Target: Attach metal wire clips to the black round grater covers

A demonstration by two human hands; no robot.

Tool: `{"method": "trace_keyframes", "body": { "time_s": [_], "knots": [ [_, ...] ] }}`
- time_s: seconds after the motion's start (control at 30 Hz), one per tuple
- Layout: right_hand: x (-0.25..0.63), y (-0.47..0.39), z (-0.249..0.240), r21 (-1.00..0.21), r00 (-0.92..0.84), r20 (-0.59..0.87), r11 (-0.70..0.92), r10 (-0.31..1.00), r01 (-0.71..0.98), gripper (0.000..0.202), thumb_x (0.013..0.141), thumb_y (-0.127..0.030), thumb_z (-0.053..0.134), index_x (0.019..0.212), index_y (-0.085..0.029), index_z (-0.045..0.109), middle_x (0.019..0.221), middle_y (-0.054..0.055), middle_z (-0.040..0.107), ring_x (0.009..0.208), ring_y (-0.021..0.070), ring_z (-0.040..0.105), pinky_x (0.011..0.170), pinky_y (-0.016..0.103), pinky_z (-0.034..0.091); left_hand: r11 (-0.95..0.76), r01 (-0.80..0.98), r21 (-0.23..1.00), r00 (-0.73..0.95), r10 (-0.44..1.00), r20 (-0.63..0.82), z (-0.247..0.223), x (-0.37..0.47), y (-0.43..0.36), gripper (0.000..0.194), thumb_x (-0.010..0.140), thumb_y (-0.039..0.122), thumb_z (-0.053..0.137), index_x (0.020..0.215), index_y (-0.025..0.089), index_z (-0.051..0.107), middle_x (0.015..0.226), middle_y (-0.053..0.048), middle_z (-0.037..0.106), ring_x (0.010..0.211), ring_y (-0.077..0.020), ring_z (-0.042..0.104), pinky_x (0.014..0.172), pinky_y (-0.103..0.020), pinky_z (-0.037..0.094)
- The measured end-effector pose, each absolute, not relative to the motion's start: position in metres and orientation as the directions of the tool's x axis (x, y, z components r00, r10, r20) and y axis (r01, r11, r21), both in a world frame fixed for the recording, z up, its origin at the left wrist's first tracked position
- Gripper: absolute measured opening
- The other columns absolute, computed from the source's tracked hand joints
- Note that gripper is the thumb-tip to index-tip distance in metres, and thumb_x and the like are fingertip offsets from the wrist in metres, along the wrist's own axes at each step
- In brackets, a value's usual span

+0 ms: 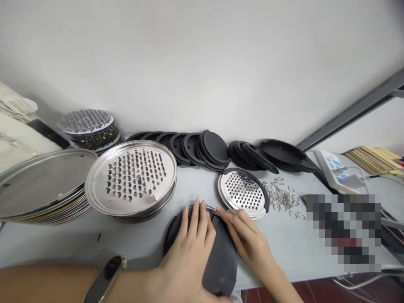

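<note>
My left hand (pixel 192 244) lies flat across a round black plastic plate (pixel 221 263), fingers stretched out toward its far edge and thumb near its front edge. At that far edge, my right hand (pixel 248 237) pinches a small shiny metal ring (pixel 215 211), mostly covered by the fingertips. Just beyond my right hand sits a round metal grater plate (pixel 243 191) with a black rim along part of its edge. A loose pile of small metal rings (pixel 284 198) lies to its right.
Stacked large grater discs (pixel 131 176) and plain metal discs (pixel 41 172) stand on the left, a spiky stack (pixel 88 122) behind them. Black plastic rims and plates (pixel 214 147) line the wall. A white device (pixel 337 170) and yellowish strips (pixel 372 160) are at right.
</note>
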State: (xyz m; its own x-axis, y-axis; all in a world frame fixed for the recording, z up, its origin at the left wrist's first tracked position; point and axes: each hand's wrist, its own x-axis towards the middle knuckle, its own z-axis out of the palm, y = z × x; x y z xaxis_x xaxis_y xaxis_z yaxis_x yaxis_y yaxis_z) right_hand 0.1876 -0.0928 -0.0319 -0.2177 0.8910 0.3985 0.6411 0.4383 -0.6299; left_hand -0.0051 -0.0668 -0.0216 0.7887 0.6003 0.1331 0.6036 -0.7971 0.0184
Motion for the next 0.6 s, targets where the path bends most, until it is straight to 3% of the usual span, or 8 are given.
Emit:
{"method": "trace_keyframes", "body": {
  "time_s": [0.2,0.43,0.6],
  "knots": [
    [0.1872,-0.0909,-0.0322,-0.646,-0.206,0.4,0.434,0.893,0.628,0.041,0.095,-0.004,0.045,0.13,-0.024,0.051,0.107,0.008,0.058,0.099,0.0183,0.058,0.085,0.029,0.051,-0.803,0.596,0.007,0.797,0.592,0.122,-0.0207,-0.0051,-0.0659,0.125,0.061,0.095,0.025,0.13,-0.006,0.051,0.145,-0.034,0.035,0.136,-0.0516,0.027,0.11,-0.061,0.009],
    [0.1875,-0.0931,-0.0314,-0.639,-0.213,0.382,0.423,0.899,0.642,0.038,0.096,-0.006,0.045,0.129,-0.023,0.052,0.108,0.009,0.058,0.101,0.0179,0.059,0.087,0.028,0.051,-0.795,0.606,0.024,0.786,0.603,0.139,-0.0194,-0.006,-0.067,0.126,0.059,0.096,0.026,0.136,-0.002,0.045,0.147,-0.029,0.035,0.14,-0.0465,0.02,0.113,-0.059,0.009],
    [0.188,-0.0927,-0.0286,-0.621,-0.225,0.374,0.423,0.9,0.659,0.037,0.097,-0.007,0.045,0.129,-0.023,0.052,0.107,0.008,0.058,0.1,0.0172,0.059,0.088,0.027,0.051,-0.81,0.584,0.04,0.797,0.583,0.156,-0.0166,-0.0075,-0.0671,0.126,0.062,0.094,0.028,0.135,-0.007,0.044,0.147,-0.033,0.033,0.14,-0.0481,0.019,0.113,-0.059,0.007]
  ]
}}
